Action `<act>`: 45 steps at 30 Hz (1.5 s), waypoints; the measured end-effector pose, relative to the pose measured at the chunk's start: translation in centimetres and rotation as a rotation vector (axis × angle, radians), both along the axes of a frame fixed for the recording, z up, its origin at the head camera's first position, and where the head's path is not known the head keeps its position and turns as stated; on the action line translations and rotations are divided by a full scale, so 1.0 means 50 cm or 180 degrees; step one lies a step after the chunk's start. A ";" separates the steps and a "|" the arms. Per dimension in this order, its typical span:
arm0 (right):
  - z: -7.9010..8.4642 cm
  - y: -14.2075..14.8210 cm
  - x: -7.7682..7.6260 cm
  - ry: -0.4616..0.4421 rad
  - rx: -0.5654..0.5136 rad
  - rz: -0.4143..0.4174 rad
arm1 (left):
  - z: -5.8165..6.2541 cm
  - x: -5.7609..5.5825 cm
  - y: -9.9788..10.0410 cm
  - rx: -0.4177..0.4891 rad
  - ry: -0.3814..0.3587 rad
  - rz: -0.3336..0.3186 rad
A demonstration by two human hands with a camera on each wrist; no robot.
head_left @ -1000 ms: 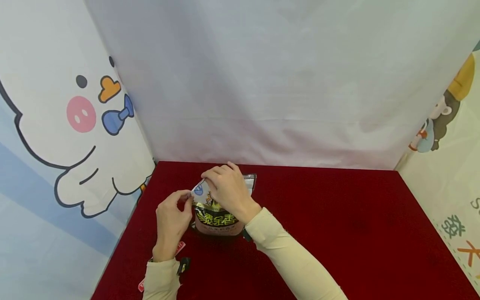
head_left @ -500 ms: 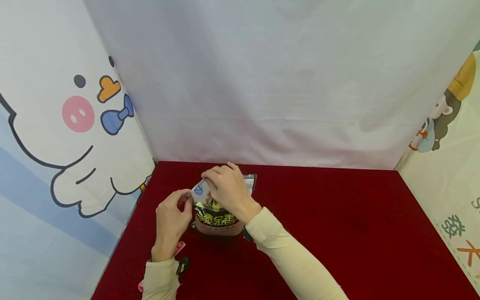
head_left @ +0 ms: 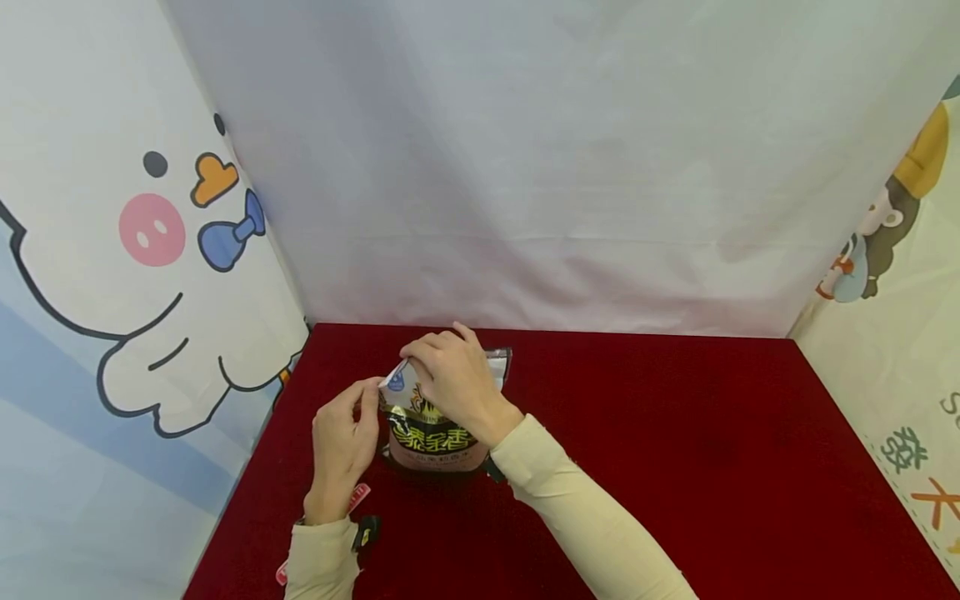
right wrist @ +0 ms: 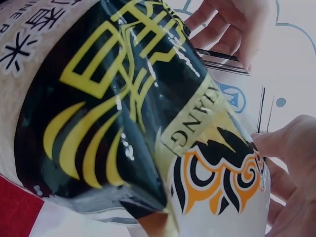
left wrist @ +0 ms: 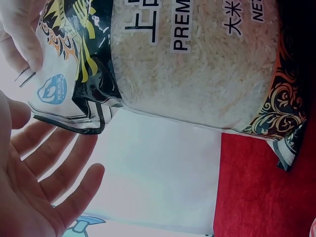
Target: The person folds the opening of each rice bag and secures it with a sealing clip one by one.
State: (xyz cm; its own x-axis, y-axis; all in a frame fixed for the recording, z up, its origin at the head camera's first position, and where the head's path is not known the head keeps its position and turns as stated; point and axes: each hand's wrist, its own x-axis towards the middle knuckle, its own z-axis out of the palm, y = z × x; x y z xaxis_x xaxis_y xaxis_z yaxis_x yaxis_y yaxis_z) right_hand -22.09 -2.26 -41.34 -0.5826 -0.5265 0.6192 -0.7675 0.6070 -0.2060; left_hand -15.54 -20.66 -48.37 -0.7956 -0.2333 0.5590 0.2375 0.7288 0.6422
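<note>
A clear-fronted bag of rice (head_left: 435, 442) with black, yellow and white printing stands upright on the red table. At its upper left corner, my left hand (head_left: 343, 437) pinches the white top edge between thumb and forefinger; in the left wrist view the other fingers of the left hand (left wrist: 54, 177) spread away behind the corner. My right hand (head_left: 459, 379) grips the same top edge nearer the middle, covering part of the print. The right wrist view shows the right hand (right wrist: 291, 163) with its thumb on the bag's (right wrist: 217, 173) edge. White grains show through the bag (left wrist: 187, 79).
A red strip with white marks (head_left: 359, 497) lies on the red table (head_left: 660, 450), partly under my left forearm. Behind the table hangs a pale curtain (head_left: 555, 167). Cartoon-printed cloths stand at the left (head_left: 90, 275) and right (head_left: 900, 350).
My left thumb has moved up closer to the forefinger, and the bag's left corner has shifted slightly left. The right hand keeps its hold almost unmoved.
</note>
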 end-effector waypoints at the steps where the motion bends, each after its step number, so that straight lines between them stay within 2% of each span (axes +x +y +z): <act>1: 0.001 0.000 0.001 -0.0007 -0.0004 0.0006 | 0.000 0.000 0.000 -0.0001 0.0001 0.0005; 12: 0.010 -0.004 0.002 -0.0130 0.0042 -0.0037 | 0.008 0.002 0.002 0.0114 -0.0148 -0.0031; 20: 0.012 -0.010 0.010 -0.0101 0.0134 -0.0122 | 0.010 0.008 0.004 0.0218 -0.0229 -0.0092; 30: 0.016 -0.016 0.025 -0.0005 0.0178 -0.0114 | 0.010 0.014 -0.006 0.0247 -0.0176 -0.0212; 45: 0.020 -0.018 0.027 -0.0182 0.0184 -0.0101 | 0.008 0.012 0.011 0.0341 0.0043 -0.0120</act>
State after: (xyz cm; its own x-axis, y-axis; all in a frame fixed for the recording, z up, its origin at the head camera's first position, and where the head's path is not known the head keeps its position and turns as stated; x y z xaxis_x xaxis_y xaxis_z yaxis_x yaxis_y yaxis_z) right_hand -20.74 -3.14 -40.34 -0.6332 -0.5410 0.5535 -0.7356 0.6431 -0.2129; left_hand -14.92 -20.09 -47.97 -0.7976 -0.2623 0.5432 0.2728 0.6464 0.7126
